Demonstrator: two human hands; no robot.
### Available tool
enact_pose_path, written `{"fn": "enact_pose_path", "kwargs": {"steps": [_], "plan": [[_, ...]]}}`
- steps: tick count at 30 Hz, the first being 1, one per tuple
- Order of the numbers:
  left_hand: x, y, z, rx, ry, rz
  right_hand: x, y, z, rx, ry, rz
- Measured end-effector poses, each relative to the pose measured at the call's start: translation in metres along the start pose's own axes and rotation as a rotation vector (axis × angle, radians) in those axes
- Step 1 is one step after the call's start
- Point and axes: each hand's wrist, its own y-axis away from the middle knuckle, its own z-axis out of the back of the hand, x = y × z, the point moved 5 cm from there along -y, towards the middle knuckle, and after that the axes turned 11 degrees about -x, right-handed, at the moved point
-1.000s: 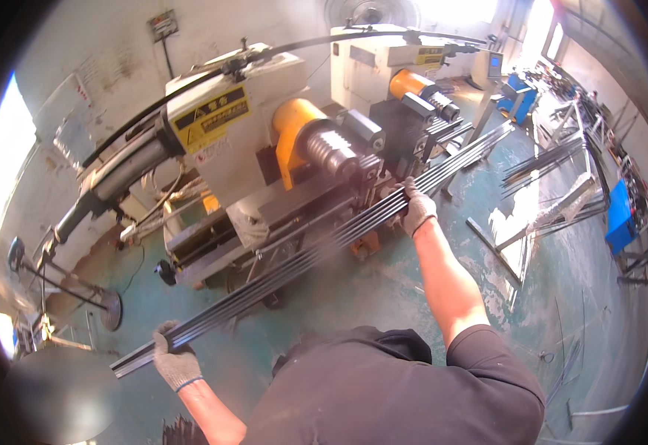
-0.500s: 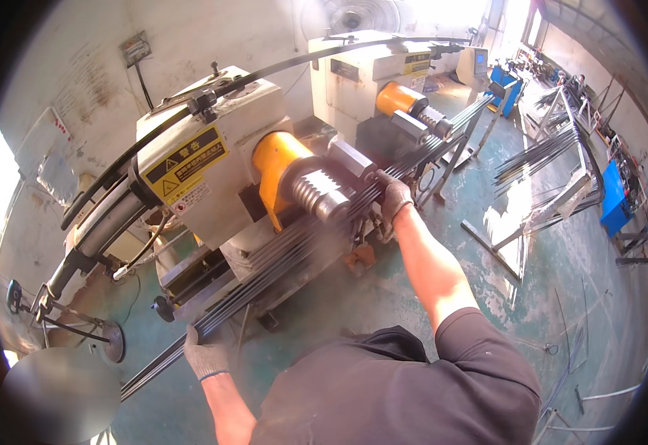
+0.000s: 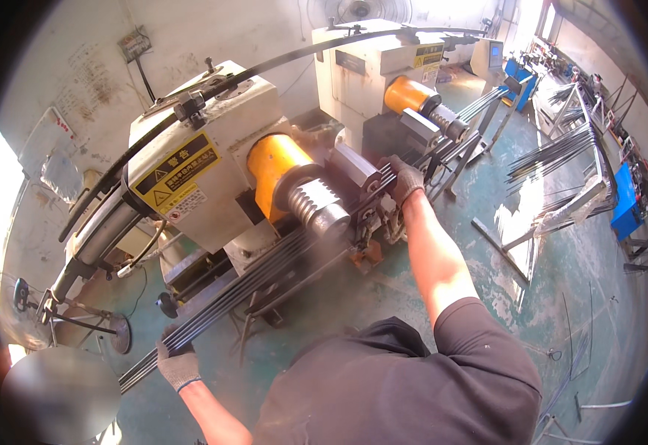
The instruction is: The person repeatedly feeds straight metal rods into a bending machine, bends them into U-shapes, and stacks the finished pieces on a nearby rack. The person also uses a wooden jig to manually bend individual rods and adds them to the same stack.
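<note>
A bundle of long thin metal rods (image 3: 229,298) slants from the lower left to the upper right, passing in front of a machine. My gloved left hand (image 3: 178,365) is closed around its lower-left part, with the rods fanned side by side there. Farther up, my gloved right hand (image 3: 405,182) grips the rods next to a faceted steel block (image 3: 353,167); its fingertips are partly hidden. Between my hands, the rods run just below a ribbed steel spindle (image 3: 318,208) that sticks out of an orange housing (image 3: 275,169).
The pale machine body (image 3: 224,174) carries a yellow and black warning label. A second similar machine (image 3: 353,78) stands beyond it. To the right, a metal rack (image 3: 591,185) holds more rods, near a blue box (image 3: 625,200). A round-based stand (image 3: 120,334) is at the left.
My left hand has shifted left and slightly down along the rods, which lie more spread out there. My right hand has moved a little up and right. The whole view has shifted slightly.
</note>
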Motion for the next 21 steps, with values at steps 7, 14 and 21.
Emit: {"fn": "enact_pose_path", "kwargs": {"steps": [7, 14, 21], "plan": [[0.012, -0.017, 0.011, -0.1, -0.141, -0.098, -0.036, 0.045, -0.014, -0.064, -0.004, -0.024], [0.086, 0.001, -0.039, -0.057, -0.121, 0.027, -0.046, 0.075, -0.005, -0.175, 0.164, -0.014], [0.103, 0.038, -0.074, 0.046, -0.076, 0.121, -0.013, 0.02, 0.0, -0.068, 0.009, 0.048]]}}
